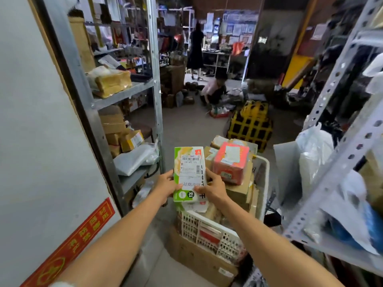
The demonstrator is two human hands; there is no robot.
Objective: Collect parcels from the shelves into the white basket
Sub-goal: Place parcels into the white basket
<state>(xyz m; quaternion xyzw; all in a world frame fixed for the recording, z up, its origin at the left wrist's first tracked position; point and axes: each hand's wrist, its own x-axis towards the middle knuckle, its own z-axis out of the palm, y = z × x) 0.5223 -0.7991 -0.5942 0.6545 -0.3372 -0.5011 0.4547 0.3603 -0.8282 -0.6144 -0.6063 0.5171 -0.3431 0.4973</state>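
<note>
Stockroom pick: a green-and-white parcel (189, 172), label up, hangs just above the near end of the white basket (209, 230). The left hand (167, 186) grips its left edge and the right hand (213, 188) its right edge, thumbs on top.

The step appears to be the drop: the parcel is off the shelf but not yet in the basket. Next it must be lowered onto the load, which is heaped above the rim, so it needs a flat, steady spot.

The count is one parcel in hand, one basket, and one pink box (231, 162) atop several brown cartons (238, 191) too overlapped to number. A left shelf (122, 94) and a right shelf (339, 141) flank the basket. Beyond it are one yellow crate (250, 125), a standing person (195, 46) and a crouching person (213, 90).
</note>
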